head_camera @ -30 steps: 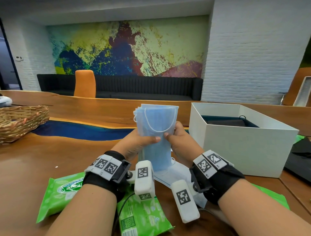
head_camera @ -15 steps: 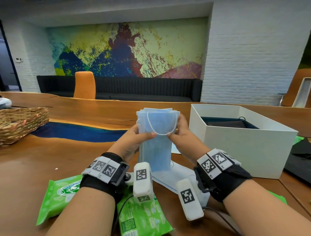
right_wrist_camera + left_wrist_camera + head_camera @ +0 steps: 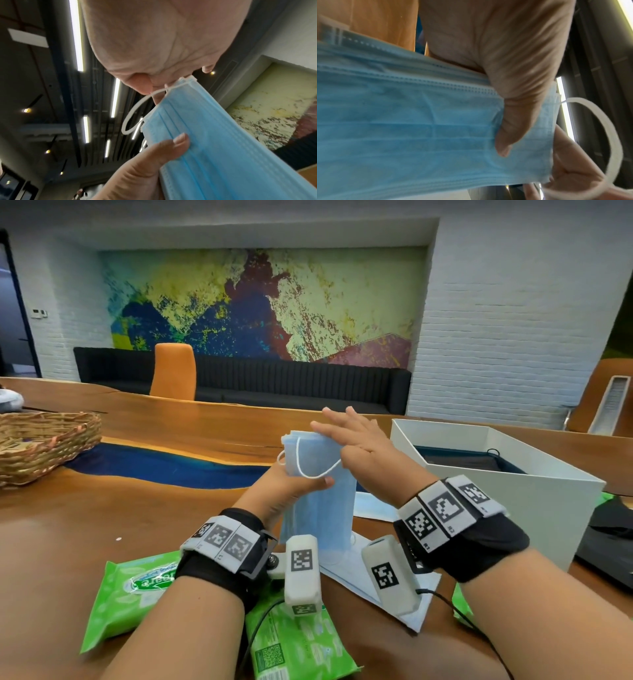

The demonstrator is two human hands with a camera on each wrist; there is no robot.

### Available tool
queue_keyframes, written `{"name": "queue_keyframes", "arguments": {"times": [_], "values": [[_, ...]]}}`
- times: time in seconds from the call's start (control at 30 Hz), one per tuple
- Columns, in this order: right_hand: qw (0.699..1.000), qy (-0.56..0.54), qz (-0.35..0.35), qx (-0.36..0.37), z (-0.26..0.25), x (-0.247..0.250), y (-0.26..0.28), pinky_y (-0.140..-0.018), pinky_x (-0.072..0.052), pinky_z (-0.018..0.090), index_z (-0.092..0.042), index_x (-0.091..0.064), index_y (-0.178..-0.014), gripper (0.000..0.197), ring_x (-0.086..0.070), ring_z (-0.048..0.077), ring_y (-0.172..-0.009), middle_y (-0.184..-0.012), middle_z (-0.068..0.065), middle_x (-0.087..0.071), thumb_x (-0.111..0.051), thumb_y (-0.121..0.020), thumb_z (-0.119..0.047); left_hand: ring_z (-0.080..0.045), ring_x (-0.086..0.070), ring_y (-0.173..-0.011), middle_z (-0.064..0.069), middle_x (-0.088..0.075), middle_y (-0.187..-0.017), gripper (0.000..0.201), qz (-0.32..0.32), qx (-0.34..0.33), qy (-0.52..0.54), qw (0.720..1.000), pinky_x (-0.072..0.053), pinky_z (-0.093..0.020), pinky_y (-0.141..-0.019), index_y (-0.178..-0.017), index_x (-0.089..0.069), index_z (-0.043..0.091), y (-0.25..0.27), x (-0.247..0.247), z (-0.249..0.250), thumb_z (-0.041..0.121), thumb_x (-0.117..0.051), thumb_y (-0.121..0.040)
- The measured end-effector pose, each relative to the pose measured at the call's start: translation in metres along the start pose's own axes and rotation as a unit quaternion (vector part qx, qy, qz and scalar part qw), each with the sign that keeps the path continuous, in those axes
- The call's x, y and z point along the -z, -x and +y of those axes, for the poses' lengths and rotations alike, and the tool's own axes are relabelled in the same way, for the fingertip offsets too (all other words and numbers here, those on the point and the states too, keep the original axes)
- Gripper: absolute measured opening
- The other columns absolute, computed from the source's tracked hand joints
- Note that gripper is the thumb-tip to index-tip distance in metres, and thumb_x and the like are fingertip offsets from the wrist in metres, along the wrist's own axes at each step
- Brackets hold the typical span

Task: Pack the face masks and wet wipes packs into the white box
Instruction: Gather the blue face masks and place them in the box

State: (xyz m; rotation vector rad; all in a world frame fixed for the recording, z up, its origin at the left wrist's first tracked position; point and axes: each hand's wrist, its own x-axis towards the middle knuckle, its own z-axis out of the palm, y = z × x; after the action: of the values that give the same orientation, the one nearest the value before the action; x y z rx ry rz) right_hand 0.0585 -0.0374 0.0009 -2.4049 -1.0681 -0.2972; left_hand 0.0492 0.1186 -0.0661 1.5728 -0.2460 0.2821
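Hands: my left hand [image 3: 291, 491] clamps the stack of blue pleated face masks [image 3: 318, 505] upright.
Right hand [image 3: 363, 450]: fingers spread, flat on top, squaring edges for the white cardboard box [image 3: 513, 508].

One head view, two wrist views.
Head camera looks forward and down over the bench [image 3: 102, 529]; both wrist cameras sit close, facing up, sharing the blue mask stack [image 3: 419, 128].

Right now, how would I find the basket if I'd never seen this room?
Start at the long wooden table with the blue stripe running across it. Follow that stripe to its left end, where the woven basket sits at the picture's edge. It is the only brown wicker thing there; the white box on the right is smooth and square.
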Motion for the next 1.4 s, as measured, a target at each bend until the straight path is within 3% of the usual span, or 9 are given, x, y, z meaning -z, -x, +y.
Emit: {"name": "queue_keyframes", "arguments": {"times": [0.2, 0.43, 0.6, 0.73, 0.87, 0.97, 1.07, 1.23, 1.4], "values": [[0.981, 0.189, -0.043, 0.006, -0.011, 0.003, -0.004, -0.116, 0.014, 0.045, -0.039, -0.013, -0.149, 0.050, 0.006, 0.012, -0.146, -0.158, -0.014, -0.013, -0.023, -0.100, -0.041, -0.018, -0.065, -0.103, -0.006, -0.068, -0.109, 0.047, -0.002, -0.024, -0.035, 0.999, -0.052, -0.029, -0.081, -0.120, -0.057, 0.015, -0.003, 0.000, -0.001, 0.013, -0.077, -0.077], [0.973, 0.222, -0.018, 0.054, -0.014, -0.001, -0.011, -0.115, -0.009, 0.044, -0.044, -0.023, -0.145, 0.048, -0.040, 0.019, -0.127, -0.131, -0.002, -0.051, -0.034, -0.100, -0.029, -0.014, -0.065, -0.093, -0.007, -0.068, -0.099, 0.036, -0.008, -0.046, 0.004, 0.999, -0.051, -0.035, -0.085, -0.104, -0.063, 0.017, -0.001, -0.002, 0.001, 0.017, -0.072, -0.070], [0.990, 0.140, 0.013, -0.002, -0.004, 0.002, -0.017, -0.092, -0.043, 0.032, -0.022, -0.047, -0.130, 0.032, -0.055, 0.022, -0.111, -0.127, 0.003, -0.059, -0.040, -0.099, -0.019, -0.012, -0.069, -0.087, 0.000, -0.072, -0.095, 0.048, -0.028, -0.003, 0.017, 0.999, -0.051, -0.032, -0.075, -0.107, -0.063, 0.021, 0.000, 0.001, -0.003, 0.030, -0.077, -0.063], [0.995, 0.043, 0.082, -0.026, -0.002, 0.021, -0.014, -0.079, -0.047, 0.032, -0.020, -0.054, -0.108, 0.016, -0.058, 0.021, -0.097, -0.107, 0.004, -0.063, -0.042, -0.098, -0.016, -0.026, -0.064, -0.102, -0.005, -0.069, -0.109, 0.050, -0.051, 0.011, -0.025, 0.998, -0.053, -0.043, -0.086, -0.118, -0.058, 0.024, 0.000, -0.003, 0.004, 0.033, -0.073, -0.071], [0.980, -0.019, 0.192, -0.040, 0.008, 0.062, -0.004, -0.066, -0.043, 0.023, -0.022, -0.052, -0.099, 0.012, -0.053, 0.015, -0.085, -0.094, -0.003, -0.057, -0.044, -0.096, -0.014, -0.022, -0.059, -0.105, -0.002, -0.061, -0.110, 0.034, -0.058, 0.010, -0.085, 0.995, -0.051, -0.045, -0.093, -0.115, -0.054, 0.030, 0.001, -0.006, 0.015, 0.035, -0.067, -0.084], [0.967, -0.054, 0.234, -0.086, 0.025, 0.093, 0.009, -0.064, -0.037, 0.027, -0.020, -0.050, -0.098, 0.009, -0.046, 0.016, -0.079, -0.083, -0.002, -0.051, -0.043, -0.097, -0.013, -0.014, -0.067, -0.092, -0.002, -0.062, -0.104, 0.017, -0.047, 0.005, -0.086, 0.995, -0.057, -0.035, -0.082, -0.110, -0.052, 0.023, 0.002, -0.013, 0.029, 0.019, -0.058, -0.094], [0.958, -0.074, 0.239, -0.139, 0.044, 0.118, 0.024, -0.070, -0.049, 0.036, -0.020, -0.047, -0.098, 0.006, -0.051, 0.023, -0.082, -0.083, 0.001, -0.050, -0.044, -0.097, -0.014, -0.015, -0.068, -0.082, -0.003, -0.064, -0.101, 0.014, -0.026, 0.007, -0.073, 0.997, -0.056, -0.026, -0.065, -0.108, -0.051, 0.023, -0.004, -0.025, 0.052, 0.017, -0.053, -0.096], [0.936, -0.159, 0.225, -0.220, 0.074, 0.140, 0.048, -0.035, -0.045, 0.017, -0.017, -0.043, -0.108, 0.014, -0.050, 0.015, -0.067, -0.086, 0.003, -0.047, -0.041, -0.097, -0.008, -0.018, -0.060, -0.072, -0.011, -0.062, -0.103, 0.020, -0.010, 0.023, -0.074, 0.997, -0.051, -0.026, -0.057, -0.117, -0.048, 0.022, -0.022, -0.057, 0.097, 0.016, -0.049, -0.099], [0.877, -0.279, 0.267, -0.284, 0.116, 0.149, 0.061, -0.067, -0.055, 0.036, -0.019, -0.050, -0.094, 0.021, -0.053, 0.021, -0.084, -0.098, 0.010, -0.051, -0.039, -0.094, -0.002, -0.020, -0.058, -0.074, -0.014, -0.061, -0.103, 0.036, 0.023, 0.025, -0.062, 0.997, -0.054, -0.029, -0.068, -0.127, -0.043, 0.021, -0.044, -0.097, 0.116, 0.013, -0.057, -0.094]]}}
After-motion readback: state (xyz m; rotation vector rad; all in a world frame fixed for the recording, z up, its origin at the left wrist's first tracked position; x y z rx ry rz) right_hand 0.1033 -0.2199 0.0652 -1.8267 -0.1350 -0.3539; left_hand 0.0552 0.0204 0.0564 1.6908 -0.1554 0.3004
